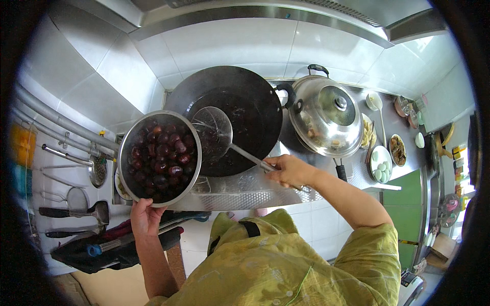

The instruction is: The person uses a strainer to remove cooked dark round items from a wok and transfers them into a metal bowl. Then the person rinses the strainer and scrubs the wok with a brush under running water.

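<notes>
My left hand grips the near rim of a round metal bowl, thumb over the edge. Dark red, glossy round fruits, perhaps plums, fill much of it. In my right hand is the handle of a wire-mesh skimmer. The skimmer's mesh head is over the left part of a large black wok, close to the bowl's right rim. Dark liquid with small bits floating in it lies in the wok. Whether the mesh touches the liquid I cannot tell.
Right of the wok stands a lidded steel pot. Farther right are a plate of pale eggs, a dish of cooked food and a white ladle. Utensils, including a spatula, hang at left. A range hood spans above.
</notes>
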{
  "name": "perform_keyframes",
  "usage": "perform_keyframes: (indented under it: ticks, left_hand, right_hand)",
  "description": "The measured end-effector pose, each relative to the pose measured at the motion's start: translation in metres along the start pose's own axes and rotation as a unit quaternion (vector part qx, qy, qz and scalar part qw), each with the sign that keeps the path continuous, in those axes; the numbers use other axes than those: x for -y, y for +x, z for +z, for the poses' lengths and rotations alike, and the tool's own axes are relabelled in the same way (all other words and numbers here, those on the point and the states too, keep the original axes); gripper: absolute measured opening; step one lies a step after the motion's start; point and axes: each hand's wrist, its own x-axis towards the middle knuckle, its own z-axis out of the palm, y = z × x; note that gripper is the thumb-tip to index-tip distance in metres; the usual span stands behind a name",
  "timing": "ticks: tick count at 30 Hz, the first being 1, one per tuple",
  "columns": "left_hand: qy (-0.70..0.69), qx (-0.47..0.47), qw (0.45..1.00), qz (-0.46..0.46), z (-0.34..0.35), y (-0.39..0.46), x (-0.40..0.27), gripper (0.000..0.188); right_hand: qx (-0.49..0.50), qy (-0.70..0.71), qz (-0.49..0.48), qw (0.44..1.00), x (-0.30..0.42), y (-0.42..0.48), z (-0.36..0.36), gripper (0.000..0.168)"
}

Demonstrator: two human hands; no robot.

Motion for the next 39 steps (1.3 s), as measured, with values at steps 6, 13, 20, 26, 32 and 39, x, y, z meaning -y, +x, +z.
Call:
perform_keyframes:
  ticks: [6, 13, 20, 26, 32, 39]
  left_hand:
    - [0.012, -0.028, 0.999, 0.013, 0.007, -0.001, -0.005, 0.057]
    - [0.021, -0.021, 0.999, 0.015, 0.012, -0.003, -0.011, 0.055]
    - [0.005, -0.009, 1.0, 0.014, 0.011, 0.002, -0.007, 0.041]
    - [0.008, 0.016, 1.0, 0.018, 0.013, 0.0, -0.003, 0.025]
    - [-0.001, 0.028, 1.0, 0.008, 0.018, 0.003, 0.007, 0.048]
    - [-0.011, 0.035, 0.999, -0.023, 0.023, 0.001, 0.012, 0.063]
  right_hand:
    - [0.1, 0.343, 0.03, 0.933, -0.02, 0.006, 0.026, 0.014]
    - [0.023, 0.328, 0.01, 0.944, -0.016, -0.011, 0.02, 0.016]
    - [-0.051, 0.253, -0.03, 0.966, 0.002, -0.038, -0.023, 0.013]
    - [-0.094, 0.31, -0.03, 0.946, 0.019, -0.064, -0.026, 0.015]
    - [-0.08, 0.364, 0.014, 0.928, -0.01, -0.049, -0.011, 0.008]
    - [-0.093, 0.365, 0.001, 0.926, -0.019, -0.038, 0.0, 0.015]
